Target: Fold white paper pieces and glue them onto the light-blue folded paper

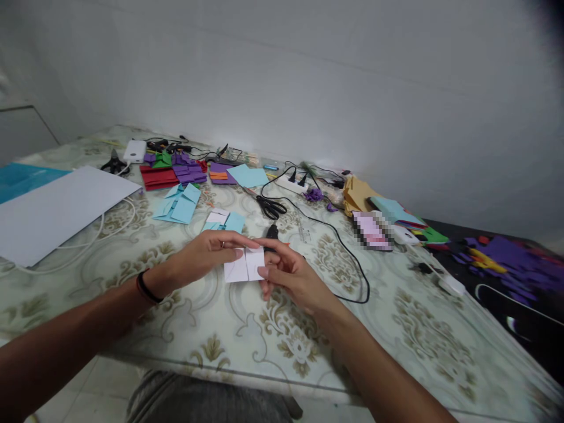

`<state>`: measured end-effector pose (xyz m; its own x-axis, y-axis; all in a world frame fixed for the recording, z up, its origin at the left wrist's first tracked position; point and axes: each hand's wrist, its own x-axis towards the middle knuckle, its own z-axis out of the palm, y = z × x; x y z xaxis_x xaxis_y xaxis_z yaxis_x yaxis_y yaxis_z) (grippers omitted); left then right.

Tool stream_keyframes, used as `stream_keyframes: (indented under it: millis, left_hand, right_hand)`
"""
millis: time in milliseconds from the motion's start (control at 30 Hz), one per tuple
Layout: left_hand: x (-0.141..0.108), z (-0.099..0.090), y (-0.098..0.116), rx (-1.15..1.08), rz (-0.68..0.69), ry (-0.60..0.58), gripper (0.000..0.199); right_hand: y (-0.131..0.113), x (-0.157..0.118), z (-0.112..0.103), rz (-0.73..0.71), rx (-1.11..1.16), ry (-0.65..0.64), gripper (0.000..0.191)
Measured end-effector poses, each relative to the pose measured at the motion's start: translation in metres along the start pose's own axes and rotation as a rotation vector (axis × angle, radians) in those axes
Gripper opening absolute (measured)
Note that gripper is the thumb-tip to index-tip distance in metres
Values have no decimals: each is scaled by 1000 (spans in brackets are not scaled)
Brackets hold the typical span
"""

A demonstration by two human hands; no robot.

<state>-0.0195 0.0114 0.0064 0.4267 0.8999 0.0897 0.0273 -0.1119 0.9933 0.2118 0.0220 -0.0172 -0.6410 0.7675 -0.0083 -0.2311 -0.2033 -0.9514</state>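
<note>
Between my two hands is a small folded white paper (pixel 237 271), raised over the patterned tablecloth, with a seam down its middle. My left hand (pixel 208 254), a dark band at its wrist, grips the upper left with the thumb in front. Fingers of my right hand (pixel 293 273) lie behind the right side, and the thumb presses its front. Just beyond are a light-blue folded paper with a white piece (pixel 229 222) and a black glue gun (pixel 272 232), partly hidden by my right hand.
Black-handled scissors (pixel 269 207) lie beyond my hands. Light-blue (pixel 178 204), red (pixel 154 177) and purple (pixel 189 171) folded papers sit at the back left. A white power strip (pixel 292 184) has black plugs. A black cable (pixel 348 238) loops at right. A large white sheet (pixel 66 208) covers the left.
</note>
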Motion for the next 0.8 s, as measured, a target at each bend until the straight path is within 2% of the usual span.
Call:
stream_keyframes:
  millis: [167, 367, 633, 800]
  left_hand:
    - [-1, 1, 2, 8, 21, 19, 21]
    - [-2, 0, 7, 139, -28, 67, 23]
    - [1, 3, -2, 19, -81, 56, 22]
    - [0, 4, -3, 74, -83, 66, 23]
  right_hand:
    - [0, -1, -2, 8, 8, -25, 48]
    - [0, 0, -1, -8, -11, -39, 46]
    - [-2, 0, 1, -18, -33, -24, 38]
    - [0, 0, 3, 35, -87, 25, 33]
